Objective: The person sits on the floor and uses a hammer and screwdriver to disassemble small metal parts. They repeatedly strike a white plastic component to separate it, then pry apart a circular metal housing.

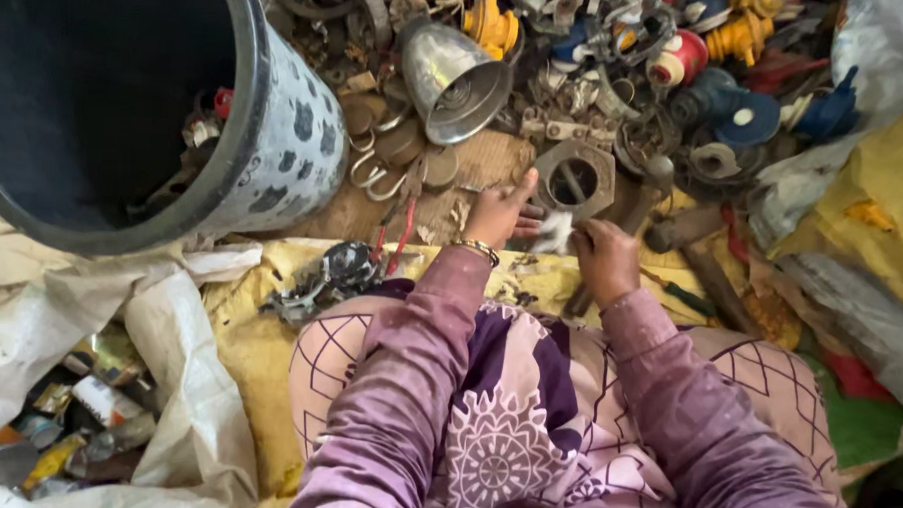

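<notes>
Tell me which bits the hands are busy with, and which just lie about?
In hand:
left hand
right hand
small white scrap between them
hexagonal grey metal ring

Lying about:
shiny metal bell-shaped cone
big spotted black bucket
yellow plastic fittings
</notes>
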`<move>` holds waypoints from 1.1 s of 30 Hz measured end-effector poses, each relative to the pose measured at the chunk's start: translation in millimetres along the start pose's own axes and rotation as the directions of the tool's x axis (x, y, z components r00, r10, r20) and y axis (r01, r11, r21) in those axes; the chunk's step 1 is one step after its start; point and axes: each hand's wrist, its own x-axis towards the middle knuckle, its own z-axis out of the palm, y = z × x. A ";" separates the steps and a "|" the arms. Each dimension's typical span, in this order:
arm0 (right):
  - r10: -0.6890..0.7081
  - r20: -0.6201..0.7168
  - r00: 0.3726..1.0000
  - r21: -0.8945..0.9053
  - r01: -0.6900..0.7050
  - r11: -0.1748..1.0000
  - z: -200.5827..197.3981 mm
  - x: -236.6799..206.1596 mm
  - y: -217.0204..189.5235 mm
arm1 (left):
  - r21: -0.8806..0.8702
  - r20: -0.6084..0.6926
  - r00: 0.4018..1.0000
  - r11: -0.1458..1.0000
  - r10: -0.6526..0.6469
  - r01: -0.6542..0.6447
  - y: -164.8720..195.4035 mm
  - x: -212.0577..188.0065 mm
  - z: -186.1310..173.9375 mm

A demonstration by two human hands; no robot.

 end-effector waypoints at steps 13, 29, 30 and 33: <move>0.174 0.108 0.979 -0.025 -0.172 0.985 6.5 1.5 28.6 | 0.798 -0.044 0.930 0.573 0.366 -0.188 -12.4 -4.6 -8.3; -0.096 0.352 0.931 0.283 -0.008 0.959 60.3 -19.2 -13.5 | 0.898 -0.046 0.996 0.440 0.079 0.006 -38.0 0.7 -8.8; -0.033 0.342 0.939 0.297 -0.074 0.952 57.8 -19.4 -12.3 | 0.886 -0.011 0.999 0.463 0.048 -0.013 -39.9 -0.5 -4.8; 0.029 0.290 0.957 0.284 -0.115 0.952 47.3 -18.9 -9.2 | 0.103 -0.146 0.910 0.909 -0.387 0.404 -40.0 -2.4 8.8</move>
